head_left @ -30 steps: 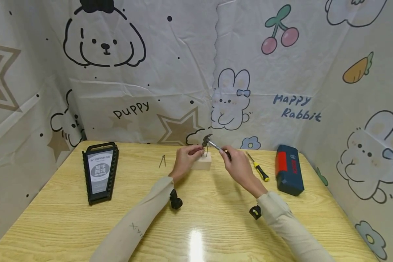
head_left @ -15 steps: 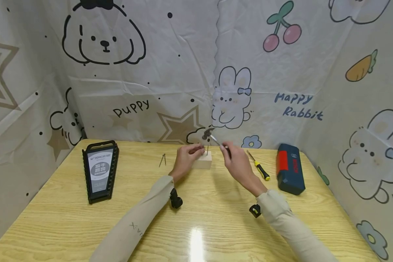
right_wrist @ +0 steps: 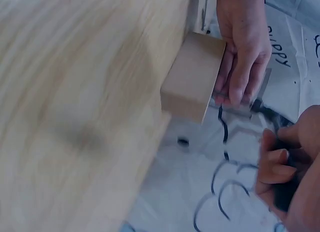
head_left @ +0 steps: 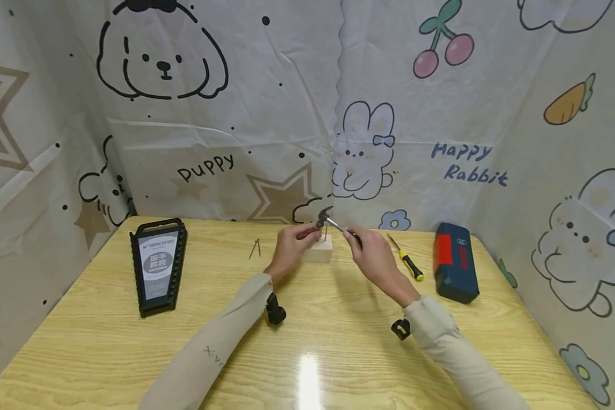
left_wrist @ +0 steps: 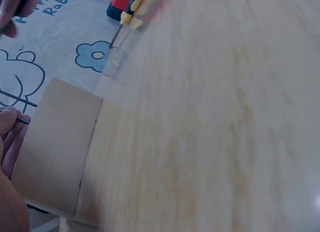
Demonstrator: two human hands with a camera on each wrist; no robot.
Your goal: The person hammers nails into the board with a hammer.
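A pale wooden block (head_left: 320, 250) lies near the table's back edge, also in the left wrist view as a wooden block (left_wrist: 57, 147). One nail (left_wrist: 19, 98) stands upright in its top face. My left hand (head_left: 288, 247) rests at the block's left side and pinches a second nail (left_wrist: 22, 121) beside the first. My right hand (head_left: 373, 256) grips the dark handle of a claw hammer (head_left: 324, 216), whose head is over the nail at the left fingertips. Whether the hammer touches the nail is too small to tell.
Two loose nails (head_left: 255, 248) lie left of the block. A black wrench-set holder (head_left: 159, 267) lies farther left. On the right are a yellow-and-black screwdriver (head_left: 411, 265) and a blue-and-red Bosch case (head_left: 456, 263). Printed cloth (head_left: 287, 114) hangs behind the table.
The hammer head was raised half a second ago and is now down again by the left fingertips. My left hand stays at the block with its nail.
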